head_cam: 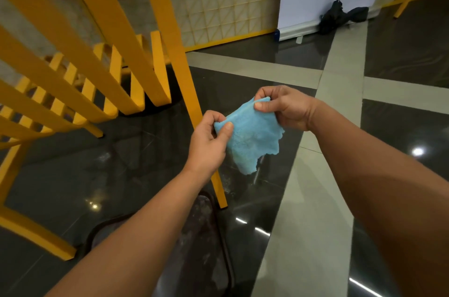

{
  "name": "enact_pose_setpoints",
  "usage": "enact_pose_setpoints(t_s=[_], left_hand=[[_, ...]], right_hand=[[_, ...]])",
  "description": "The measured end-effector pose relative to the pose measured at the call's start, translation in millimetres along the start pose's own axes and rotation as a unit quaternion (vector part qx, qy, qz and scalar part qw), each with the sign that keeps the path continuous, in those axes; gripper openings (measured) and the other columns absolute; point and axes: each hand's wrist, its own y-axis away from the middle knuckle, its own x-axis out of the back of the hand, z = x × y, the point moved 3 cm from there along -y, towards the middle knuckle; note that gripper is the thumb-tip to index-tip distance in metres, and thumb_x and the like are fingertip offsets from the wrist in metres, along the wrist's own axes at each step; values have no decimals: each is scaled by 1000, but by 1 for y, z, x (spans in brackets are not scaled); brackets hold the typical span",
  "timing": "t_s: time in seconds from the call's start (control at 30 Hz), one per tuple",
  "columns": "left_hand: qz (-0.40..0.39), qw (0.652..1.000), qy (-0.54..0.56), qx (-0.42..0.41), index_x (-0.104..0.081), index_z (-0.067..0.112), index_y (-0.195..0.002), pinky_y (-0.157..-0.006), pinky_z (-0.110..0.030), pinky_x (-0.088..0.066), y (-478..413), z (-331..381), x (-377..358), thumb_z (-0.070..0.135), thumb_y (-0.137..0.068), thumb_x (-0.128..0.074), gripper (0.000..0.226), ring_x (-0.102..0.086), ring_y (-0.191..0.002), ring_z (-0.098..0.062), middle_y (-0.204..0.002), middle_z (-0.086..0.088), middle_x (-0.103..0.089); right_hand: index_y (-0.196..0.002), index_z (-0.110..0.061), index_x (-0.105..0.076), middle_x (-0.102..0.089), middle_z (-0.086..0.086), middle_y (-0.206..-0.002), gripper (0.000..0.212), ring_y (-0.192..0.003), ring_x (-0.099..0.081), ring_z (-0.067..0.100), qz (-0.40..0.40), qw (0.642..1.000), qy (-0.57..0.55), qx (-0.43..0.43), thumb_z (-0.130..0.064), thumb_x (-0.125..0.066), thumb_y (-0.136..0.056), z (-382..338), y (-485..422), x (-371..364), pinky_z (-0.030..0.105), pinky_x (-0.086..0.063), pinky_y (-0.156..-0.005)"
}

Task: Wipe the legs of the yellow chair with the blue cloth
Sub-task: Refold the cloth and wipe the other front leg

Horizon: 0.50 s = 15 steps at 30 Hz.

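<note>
Here both hands — left hand (207,143), right hand (283,107) — pinch the blue cloth (250,136) taut, likely refolding it beside the chair leg (192,92).

Yellow chair (108,17) cut off by top & left edges. Its near leg (183,73) partly hidden behind left hand (209,143) & wrist. Blue cloth (252,136): 2 top corners hidden in fingers of left hand & right hand (284,107). Dark bundle (340,17) by far wall too blurry to ID.
</note>
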Motion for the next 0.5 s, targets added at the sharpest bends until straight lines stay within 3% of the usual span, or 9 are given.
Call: enact_pose_setpoints(t_s=[0.17, 0.23, 0.33, 0.43, 0.5], left_hand=[[59, 995, 57, 57, -48, 19, -90, -66, -36, -46, -10, -7, -8, 17, -100, -51, 11, -56, -81, -14, -90, -2, -55], [87, 989, 93, 74, -47, 18, -92, -66, -32, -47, -13, -11, -14, 14, -101, -49, 9, -55, -81, -14, -94, -4, -53], [111, 986, 107, 71, -46, 20, -93, -64, -28, -47, -15, -13, -22, 11, -101, -47, 12, -54, -78, -12, -93, -3, -53], [129, 988, 80, 41, -47, 19, -97, -60, -23, -47, -19, -14, -25, 10, -101, -47, 10, -53, -73, -7, -91, 0, -52], [144, 988, 58, 21, -48, 19, -99, -60, -22, -47, -22, -15, -25, 12, -100, -48, 7, -53, -74, -5, -93, 0, -52]], right_hand=[[-87, -13, -61, -67, 6, -84, 4, -78, -67, 21, 50, 998, -20, 46, -12, -66, -87, 13, -15, 3, 33, -56, -65], [-100, -12, -63, -67, 8, -93, 16, -85, -68, 23, 54, 995, -68, 48, -12, -68, -85, 19, -20, 6, 35, -57, -71], [-118, -8, -60, -66, 14, -109, 48, -98, -68, 28, -1, 994, -111, -4, -16, -76, -73, 32, -24, 10, 36, -57, -78], [-117, 0, -63, -67, 19, -115, 67, -106, -65, 33, -91, 989, -87, -75, -22, -87, -58, 48, -23, 14, 39, -56, -82], [-110, 1, -67, -68, 18, -113, 69, -104, -66, 33, -101, 987, -92, -81, -26, -91, -52, 54, -23, 20, 38, -57, -81]])
